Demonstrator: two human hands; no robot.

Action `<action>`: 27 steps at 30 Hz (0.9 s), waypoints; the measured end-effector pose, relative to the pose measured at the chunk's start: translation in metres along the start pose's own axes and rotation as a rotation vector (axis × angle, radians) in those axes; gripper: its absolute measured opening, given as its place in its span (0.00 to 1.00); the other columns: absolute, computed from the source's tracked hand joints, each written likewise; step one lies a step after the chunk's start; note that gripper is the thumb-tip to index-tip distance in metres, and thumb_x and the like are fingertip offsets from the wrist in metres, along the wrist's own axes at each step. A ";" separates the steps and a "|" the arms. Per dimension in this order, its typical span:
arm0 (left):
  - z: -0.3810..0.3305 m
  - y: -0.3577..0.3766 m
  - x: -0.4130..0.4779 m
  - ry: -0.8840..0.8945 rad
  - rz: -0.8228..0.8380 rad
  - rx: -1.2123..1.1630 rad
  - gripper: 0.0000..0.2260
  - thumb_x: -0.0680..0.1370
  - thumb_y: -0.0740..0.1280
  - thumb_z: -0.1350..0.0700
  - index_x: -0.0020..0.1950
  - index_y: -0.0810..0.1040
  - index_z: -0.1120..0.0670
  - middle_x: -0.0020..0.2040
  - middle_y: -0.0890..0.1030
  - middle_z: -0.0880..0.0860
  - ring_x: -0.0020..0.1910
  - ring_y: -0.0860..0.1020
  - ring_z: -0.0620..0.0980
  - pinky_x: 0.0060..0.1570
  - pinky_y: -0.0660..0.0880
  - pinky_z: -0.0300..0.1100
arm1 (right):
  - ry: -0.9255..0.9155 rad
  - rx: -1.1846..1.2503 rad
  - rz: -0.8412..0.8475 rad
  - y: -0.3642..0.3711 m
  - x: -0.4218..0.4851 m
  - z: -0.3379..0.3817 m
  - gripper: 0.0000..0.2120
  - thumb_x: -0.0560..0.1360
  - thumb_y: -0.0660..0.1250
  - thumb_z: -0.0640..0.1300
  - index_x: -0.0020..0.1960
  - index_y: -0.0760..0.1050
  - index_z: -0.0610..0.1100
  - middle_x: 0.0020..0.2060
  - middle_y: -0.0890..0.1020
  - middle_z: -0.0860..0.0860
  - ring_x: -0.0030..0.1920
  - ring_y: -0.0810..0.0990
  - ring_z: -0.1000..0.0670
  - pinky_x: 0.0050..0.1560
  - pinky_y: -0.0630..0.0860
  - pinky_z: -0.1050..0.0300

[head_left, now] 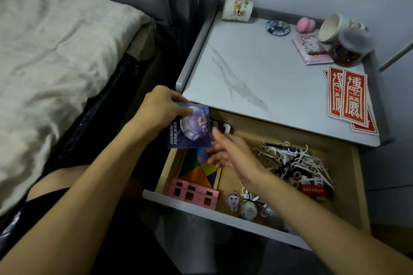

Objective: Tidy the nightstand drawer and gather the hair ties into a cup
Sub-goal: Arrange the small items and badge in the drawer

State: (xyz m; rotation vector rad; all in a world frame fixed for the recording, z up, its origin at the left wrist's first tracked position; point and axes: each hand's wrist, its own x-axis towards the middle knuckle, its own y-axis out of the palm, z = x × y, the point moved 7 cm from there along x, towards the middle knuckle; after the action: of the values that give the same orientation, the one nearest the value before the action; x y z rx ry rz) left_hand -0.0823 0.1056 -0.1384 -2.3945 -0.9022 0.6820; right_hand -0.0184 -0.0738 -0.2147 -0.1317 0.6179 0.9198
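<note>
The nightstand drawer (355,187) is pulled open. My left hand (159,107) pinches a purple badge card (192,128) above the drawer's back left corner. My right hand (228,152) hovers over the drawer's middle, fingers spread and blurred, holding nothing. A tangle of hair ties and white floss picks (295,163) fills the drawer's right side. A paper cup (237,8) lies tipped at the back left of the nightstand top (245,69). A second paper cup (331,27) lies on its side at the back right.
In the drawer lie a coloured tangram (205,172), a pink block (194,193), small badges (243,205) and a red item (312,190). On top sit a round badge (277,27), a pink puff (305,24), a plastic jar (348,50), a pink packet (309,50) and red cards (350,98). A bed (55,62) lies left.
</note>
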 end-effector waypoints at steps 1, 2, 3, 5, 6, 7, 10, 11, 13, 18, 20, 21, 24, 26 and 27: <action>0.002 0.001 0.000 -0.025 0.011 -0.062 0.09 0.73 0.76 0.57 0.52 0.84 0.56 0.43 0.84 0.54 0.41 0.82 0.49 0.43 0.80 0.44 | 0.050 0.126 0.059 0.008 -0.008 -0.003 0.21 0.79 0.65 0.53 0.61 0.74 0.38 0.48 0.83 0.41 0.39 0.82 0.48 0.36 0.77 0.61; 0.002 0.006 -0.002 -0.048 0.036 -0.114 0.09 0.73 0.76 0.59 0.52 0.84 0.58 0.42 0.84 0.55 0.40 0.83 0.49 0.45 0.81 0.45 | 0.093 0.249 0.084 0.013 -0.015 -0.005 0.19 0.77 0.67 0.51 0.62 0.75 0.37 0.48 0.84 0.41 0.41 0.83 0.48 0.38 0.79 0.60; 0.002 0.009 -0.004 -0.072 0.070 -0.157 0.10 0.73 0.75 0.60 0.52 0.83 0.59 0.41 0.84 0.56 0.39 0.83 0.50 0.45 0.81 0.46 | 0.128 0.364 0.074 0.015 -0.017 -0.007 0.17 0.77 0.68 0.47 0.61 0.75 0.37 0.46 0.84 0.41 0.41 0.83 0.48 0.38 0.79 0.61; 0.003 0.017 -0.011 -0.127 0.146 -0.205 0.10 0.72 0.75 0.61 0.53 0.82 0.61 0.41 0.84 0.56 0.38 0.82 0.50 0.43 0.81 0.48 | 0.165 0.512 0.005 0.016 -0.019 -0.007 0.12 0.76 0.69 0.41 0.57 0.77 0.36 0.40 0.84 0.43 0.36 0.83 0.51 0.34 0.79 0.63; 0.004 0.019 -0.014 -0.140 0.178 -0.195 0.10 0.72 0.76 0.62 0.52 0.82 0.60 0.41 0.84 0.56 0.38 0.82 0.50 0.41 0.81 0.45 | 0.155 0.512 -0.022 0.015 -0.022 -0.006 0.10 0.76 0.69 0.40 0.55 0.77 0.36 0.38 0.83 0.44 0.33 0.81 0.52 0.31 0.77 0.64; 0.003 0.019 -0.016 -0.126 0.201 -0.158 0.10 0.72 0.76 0.62 0.51 0.81 0.59 0.41 0.83 0.55 0.38 0.81 0.49 0.37 0.79 0.42 | 0.115 0.462 -0.045 0.011 -0.024 -0.004 0.07 0.76 0.69 0.39 0.53 0.78 0.38 0.35 0.82 0.46 0.30 0.79 0.54 0.28 0.74 0.65; -0.007 0.020 -0.019 0.005 0.233 -0.125 0.15 0.69 0.78 0.62 0.54 0.80 0.55 0.44 0.83 0.54 0.42 0.82 0.49 0.40 0.77 0.40 | -0.124 0.120 -0.139 -0.010 -0.033 0.020 0.03 0.77 0.68 0.38 0.50 0.78 0.39 0.33 0.80 0.50 0.28 0.75 0.57 0.27 0.68 0.67; -0.011 0.021 -0.019 0.055 0.249 -0.173 0.20 0.68 0.78 0.62 0.58 0.79 0.54 0.46 0.83 0.53 0.44 0.82 0.49 0.43 0.78 0.41 | -0.234 -0.035 -0.171 -0.019 -0.034 0.035 0.04 0.77 0.69 0.38 0.50 0.78 0.38 0.34 0.81 0.50 0.31 0.77 0.55 0.29 0.70 0.67; -0.022 0.024 -0.019 0.163 0.271 -0.212 0.29 0.67 0.79 0.60 0.67 0.75 0.51 0.52 0.82 0.51 0.49 0.83 0.47 0.47 0.80 0.40 | -0.418 -0.329 -0.180 -0.030 -0.035 0.064 0.04 0.76 0.70 0.39 0.49 0.79 0.39 0.41 0.84 0.47 0.41 0.82 0.50 0.39 0.76 0.57; -0.048 0.036 -0.029 0.456 0.298 0.175 0.12 0.71 0.77 0.56 0.53 0.82 0.51 0.46 0.84 0.47 0.45 0.81 0.40 0.45 0.79 0.38 | -0.518 -0.667 -0.080 -0.032 -0.026 0.097 0.02 0.74 0.72 0.44 0.45 0.81 0.46 0.39 0.84 0.51 0.39 0.79 0.56 0.42 0.73 0.52; -0.043 0.042 -0.027 0.416 0.335 0.167 0.07 0.72 0.76 0.56 0.47 0.82 0.54 0.41 0.84 0.49 0.41 0.82 0.43 0.44 0.80 0.45 | -0.516 -0.616 -0.096 -0.032 -0.023 0.102 0.04 0.74 0.72 0.44 0.48 0.81 0.47 0.41 0.85 0.49 0.42 0.82 0.52 0.45 0.75 0.52; -0.038 0.042 -0.025 0.360 0.339 0.124 0.06 0.72 0.76 0.57 0.46 0.82 0.54 0.39 0.84 0.49 0.39 0.82 0.44 0.42 0.80 0.46 | -0.488 -0.552 -0.131 -0.035 -0.022 0.100 0.07 0.74 0.73 0.44 0.51 0.81 0.46 0.42 0.84 0.47 0.43 0.83 0.49 0.47 0.77 0.51; -0.020 0.036 -0.020 0.128 0.313 -0.092 0.07 0.74 0.75 0.58 0.50 0.81 0.58 0.42 0.84 0.54 0.40 0.83 0.49 0.41 0.81 0.48 | -0.307 -0.321 -0.189 -0.041 -0.025 0.073 0.13 0.76 0.71 0.41 0.59 0.76 0.40 0.48 0.84 0.43 0.44 0.82 0.49 0.42 0.78 0.60; -0.011 0.037 -0.021 -0.012 0.320 -0.189 0.10 0.75 0.73 0.58 0.54 0.80 0.58 0.46 0.84 0.55 0.44 0.83 0.52 0.40 0.82 0.46 | -0.176 -0.162 -0.109 -0.034 -0.032 0.046 0.13 0.78 0.67 0.39 0.62 0.75 0.37 0.51 0.84 0.41 0.44 0.81 0.48 0.41 0.78 0.63; -0.007 0.039 -0.022 -0.058 0.340 -0.199 0.10 0.75 0.73 0.57 0.55 0.79 0.58 0.47 0.84 0.55 0.44 0.83 0.51 0.38 0.81 0.43 | -0.136 -0.102 -0.069 -0.029 -0.034 0.035 0.12 0.79 0.66 0.38 0.62 0.76 0.38 0.52 0.84 0.41 0.44 0.82 0.48 0.41 0.79 0.62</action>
State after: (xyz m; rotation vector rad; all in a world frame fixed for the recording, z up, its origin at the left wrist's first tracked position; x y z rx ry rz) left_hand -0.0752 0.0629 -0.1503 -2.7546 -0.6132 0.8231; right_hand 0.0045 -0.1022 -0.1715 -0.1794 0.4380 0.8854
